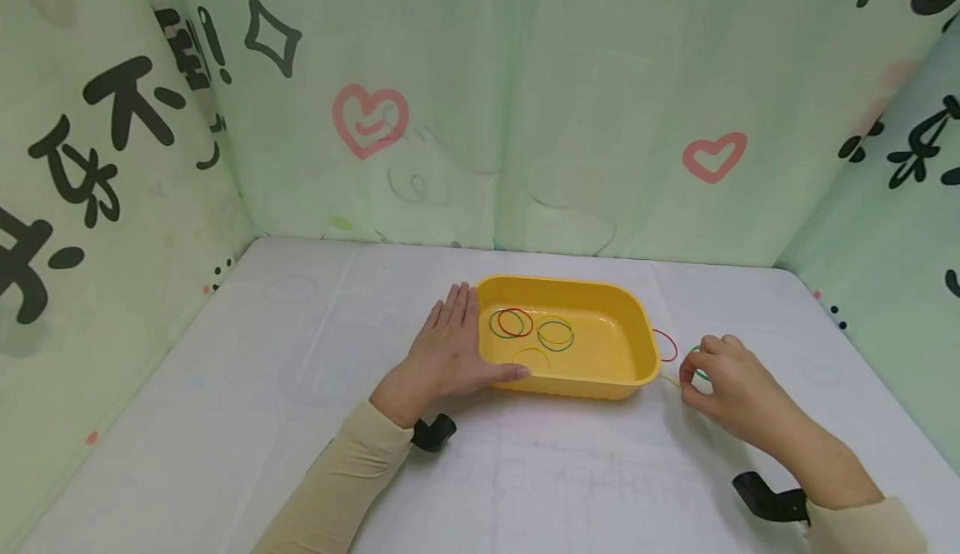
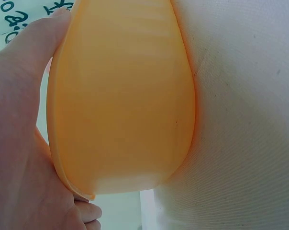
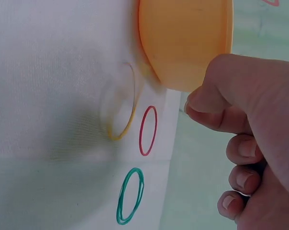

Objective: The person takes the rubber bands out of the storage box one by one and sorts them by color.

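A yellow plastic tray [image 1: 607, 333] holds several thin rubber bands: a red one [image 1: 532, 326] overlapping a green, a yellow overlapping another green [image 1: 572, 340], and a yellow near the front. Straight fingers of my left hand [image 1: 450, 354] lie against the tray's left end, the thumb along its front rim. Off the right end, my right hand [image 1: 738, 387] has curled fingers, thumb and index tips together, with nothing visible between them. Below it on the cloth are a yellow rubber band [image 3: 134, 103], a red rubber band [image 3: 156, 128] and a green rubber band [image 3: 121, 203].
A white cloth [image 1: 585, 471] covers the table. Pale green curtains [image 1: 585, 104] with black writing and red hearts enclose its back and sides. Black wrist mounts [image 1: 768, 500] sit below both hands.
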{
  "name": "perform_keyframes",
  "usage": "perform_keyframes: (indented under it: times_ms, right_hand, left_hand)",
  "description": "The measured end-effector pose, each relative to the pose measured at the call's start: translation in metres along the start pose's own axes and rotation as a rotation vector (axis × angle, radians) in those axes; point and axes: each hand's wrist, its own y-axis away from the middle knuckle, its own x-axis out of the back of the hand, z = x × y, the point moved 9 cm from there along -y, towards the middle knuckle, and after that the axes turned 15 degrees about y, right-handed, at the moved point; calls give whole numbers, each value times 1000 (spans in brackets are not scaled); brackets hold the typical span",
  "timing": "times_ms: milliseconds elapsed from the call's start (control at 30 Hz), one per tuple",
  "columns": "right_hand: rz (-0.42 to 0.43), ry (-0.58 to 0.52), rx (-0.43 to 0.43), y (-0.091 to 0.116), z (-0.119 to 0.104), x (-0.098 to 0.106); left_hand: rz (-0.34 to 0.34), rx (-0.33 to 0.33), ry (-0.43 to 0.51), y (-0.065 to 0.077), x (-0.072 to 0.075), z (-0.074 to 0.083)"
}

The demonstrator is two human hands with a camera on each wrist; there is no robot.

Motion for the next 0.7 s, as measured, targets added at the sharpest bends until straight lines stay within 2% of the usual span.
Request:
perform_keyframes:
  times_ms: [433,700]
  right_hand:
    - [240,-12,39,-6,-1,25]
    - [221,-16,39,-19,-9,32]
  left_hand:
    - [-4,-6,6,1,0,0]
    - [0,-6,3,0,0,0]
